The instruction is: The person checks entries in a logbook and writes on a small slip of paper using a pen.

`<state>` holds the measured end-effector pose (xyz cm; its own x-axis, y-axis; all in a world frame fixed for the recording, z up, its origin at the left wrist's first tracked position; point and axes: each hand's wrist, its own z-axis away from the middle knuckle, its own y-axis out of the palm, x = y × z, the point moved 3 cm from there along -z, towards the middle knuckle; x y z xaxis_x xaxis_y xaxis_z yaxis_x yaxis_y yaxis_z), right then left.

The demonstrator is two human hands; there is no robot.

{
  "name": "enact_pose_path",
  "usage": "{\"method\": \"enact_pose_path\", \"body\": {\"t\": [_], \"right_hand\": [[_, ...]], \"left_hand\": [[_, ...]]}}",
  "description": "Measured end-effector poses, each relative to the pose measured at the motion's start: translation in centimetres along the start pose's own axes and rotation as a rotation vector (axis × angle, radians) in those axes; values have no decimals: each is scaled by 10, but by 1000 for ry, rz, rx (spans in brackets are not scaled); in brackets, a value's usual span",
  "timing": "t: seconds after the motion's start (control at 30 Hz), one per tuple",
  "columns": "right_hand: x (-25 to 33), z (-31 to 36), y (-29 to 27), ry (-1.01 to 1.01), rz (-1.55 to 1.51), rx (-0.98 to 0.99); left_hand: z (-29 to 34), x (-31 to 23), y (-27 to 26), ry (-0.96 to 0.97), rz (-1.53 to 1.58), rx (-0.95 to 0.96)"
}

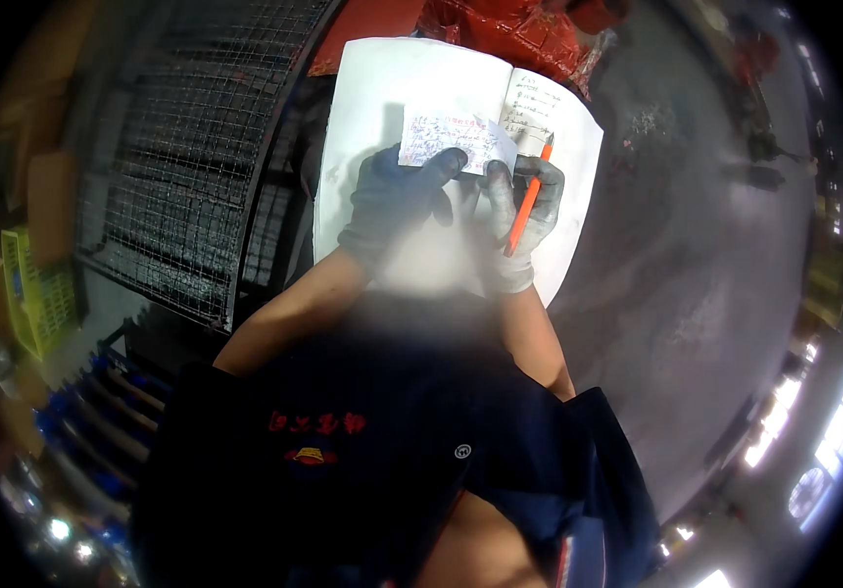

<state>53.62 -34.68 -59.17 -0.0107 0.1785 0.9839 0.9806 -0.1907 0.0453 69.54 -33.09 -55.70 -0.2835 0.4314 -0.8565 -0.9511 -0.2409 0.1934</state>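
Observation:
An open white notebook lies in front of me with handwriting on its right page. My left hand, in a grey glove, pinches a small written paper slip and holds it over the notebook's middle. My right hand, in a lighter grey glove, grips an orange pen slanted up toward the right page, and its fingers touch the slip's right edge. Both bare forearms come up from my dark blue shirt below.
A metal wire-mesh cage stands to the left. A yellow plastic crate sits at far left with blue parts below it. Something red and crinkled lies beyond the notebook. Grey concrete floor spreads to the right.

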Motion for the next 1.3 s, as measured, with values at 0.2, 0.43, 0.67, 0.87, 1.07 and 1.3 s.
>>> {"method": "enact_pose_path", "body": {"t": [0.2,0.43,0.67,0.87,1.07,1.3], "right_hand": [[-2,-1,-1,-12,29,6],[1,-2,0,-42,33,6],[2,-2,-1,-61,60,-11],[0,-2,-1,-55,72,-19],[4,-3,-1,-51,118,-13],[3,-4,-1,-104,111,-15]], "left_hand": [[-3,4,-1,-3,-9,-40],[-4,8,-5,28,32,-21],[-2,4,-7,-42,-88,36],[1,-2,-4,-23,-118,26],[-2,1,-1,-16,-81,-9],[-3,0,-1,-24,-104,-18]]}}
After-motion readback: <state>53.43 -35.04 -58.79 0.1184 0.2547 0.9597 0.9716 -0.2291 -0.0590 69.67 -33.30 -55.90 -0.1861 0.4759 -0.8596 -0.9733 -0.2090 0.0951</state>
